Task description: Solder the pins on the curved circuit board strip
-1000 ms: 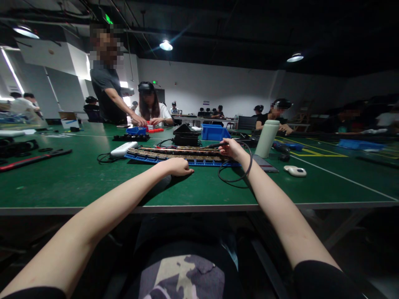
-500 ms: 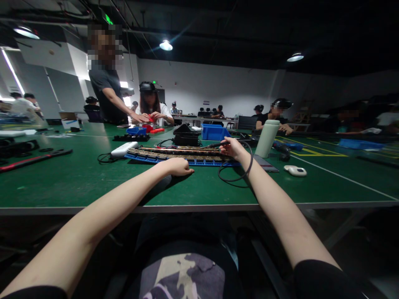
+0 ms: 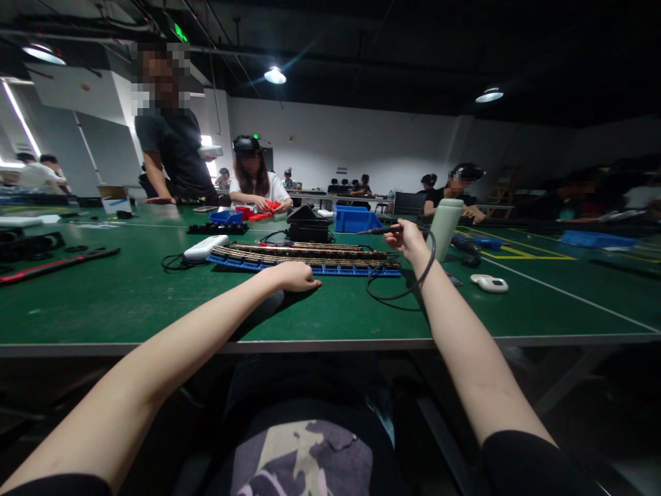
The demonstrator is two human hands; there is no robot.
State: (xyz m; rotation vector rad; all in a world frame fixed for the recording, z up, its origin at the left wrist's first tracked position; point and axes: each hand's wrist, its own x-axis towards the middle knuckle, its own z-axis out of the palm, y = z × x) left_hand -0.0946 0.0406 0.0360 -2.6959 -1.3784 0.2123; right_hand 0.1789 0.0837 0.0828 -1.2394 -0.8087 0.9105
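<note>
In my right hand (image 3: 407,242) is a soldering iron (image 3: 381,231), held like a pen with its thin tip pointing left. Its black cable (image 3: 396,299) loops down over the table and past my wrist. The tip is raised above the right part of a long blue rack (image 3: 335,270), which carries dark parts with thin copper-coloured strips along them. My left hand (image 3: 298,277) is closed and rests at the rack's near edge. Whatever its fingers may hold is hidden from view.
Behind the rack are a black box (image 3: 308,226) and a blue bin (image 3: 355,219). A pale green bottle (image 3: 443,230) and a white case (image 3: 489,283) stand to the right. A white device (image 3: 206,248) lies left. Co-workers sit and stand across the green table (image 3: 155,296).
My right hand has moved right with the soldering iron, bringing its tip into clearer view. My left hand stays put. The standing person across the table has drawn a hand back.
</note>
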